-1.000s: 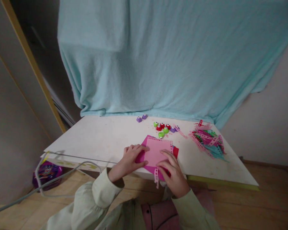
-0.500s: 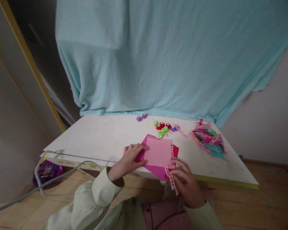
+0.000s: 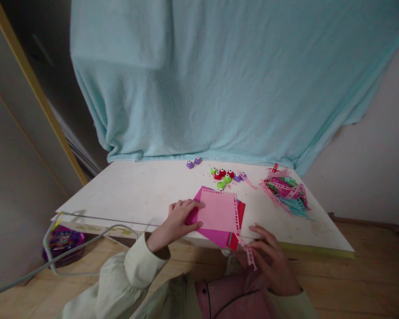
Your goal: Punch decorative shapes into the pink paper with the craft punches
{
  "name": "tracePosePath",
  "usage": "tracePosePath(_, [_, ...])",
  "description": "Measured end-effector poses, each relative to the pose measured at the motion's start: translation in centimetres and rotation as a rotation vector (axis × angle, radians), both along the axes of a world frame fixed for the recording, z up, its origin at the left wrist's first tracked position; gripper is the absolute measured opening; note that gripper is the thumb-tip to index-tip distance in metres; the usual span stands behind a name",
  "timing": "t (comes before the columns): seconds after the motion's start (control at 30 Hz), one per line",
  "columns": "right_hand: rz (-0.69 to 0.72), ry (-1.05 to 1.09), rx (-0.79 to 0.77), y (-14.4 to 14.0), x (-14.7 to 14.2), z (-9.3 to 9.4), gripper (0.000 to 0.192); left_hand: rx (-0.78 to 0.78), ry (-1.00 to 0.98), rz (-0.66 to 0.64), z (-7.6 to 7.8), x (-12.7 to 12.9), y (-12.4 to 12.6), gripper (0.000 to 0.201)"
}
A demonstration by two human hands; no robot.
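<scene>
A light pink paper sheet (image 3: 217, 212) lies on top of darker pink and red sheets at the front edge of a white table (image 3: 142, 190). My left hand (image 3: 178, 217) presses flat on the sheets' left side. My right hand (image 3: 271, 259) is below the table's front edge, pinching a narrow punched pink paper strip (image 3: 244, 243) that runs from the sheet's right edge down to my fingers.
Several small craft punches (image 3: 224, 176), green, red and purple, sit behind the sheets. A heap of pink and teal paper strips (image 3: 286, 192) lies at the right. A light blue cloth (image 3: 219, 84) hangs behind. A grey cable (image 3: 73, 246) loops off the left corner.
My right hand moved from on top of the sheets down and to the right, drawing the punched strip off the sheet's right edge. My left hand stayed in place.
</scene>
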State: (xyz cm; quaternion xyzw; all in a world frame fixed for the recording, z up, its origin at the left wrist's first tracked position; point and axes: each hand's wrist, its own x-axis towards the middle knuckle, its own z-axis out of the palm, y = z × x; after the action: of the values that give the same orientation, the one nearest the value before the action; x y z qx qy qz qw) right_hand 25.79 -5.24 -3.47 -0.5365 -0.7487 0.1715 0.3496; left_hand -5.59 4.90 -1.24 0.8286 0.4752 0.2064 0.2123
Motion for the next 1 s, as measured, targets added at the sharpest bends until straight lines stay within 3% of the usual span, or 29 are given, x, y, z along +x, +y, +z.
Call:
tracePosePath(0.33, [-0.081,-0.115,0.026,-1.0,2.1,-0.3,0.021,-0.006,0.006,-0.002,0.3,0.0,-0.1,0.042])
tracePosePath(0.6, [-0.136,-0.186,0.04,-2.0,4.3,2.3,0.024,0.012,0.056,0.006,0.5,0.2,-0.3,0.039])
tracePosePath(0.8, [-0.442,-0.089,-0.115,-1.1,8.5,4.7,0.031,0.061,0.094,0.03,-0.1,0.5,-0.6,0.037])
tracePosePath(0.9, [-0.589,-0.037,0.022,1.3,8.9,5.8,0.036,0.107,0.115,0.058,0.0,1.1,-1.0,0.036])
tracePosePath(1.0, [-0.524,-0.072,0.21,4.4,8.2,6.2,0.054,0.191,0.114,0.111,0.2,2.3,-1.7,0.033])
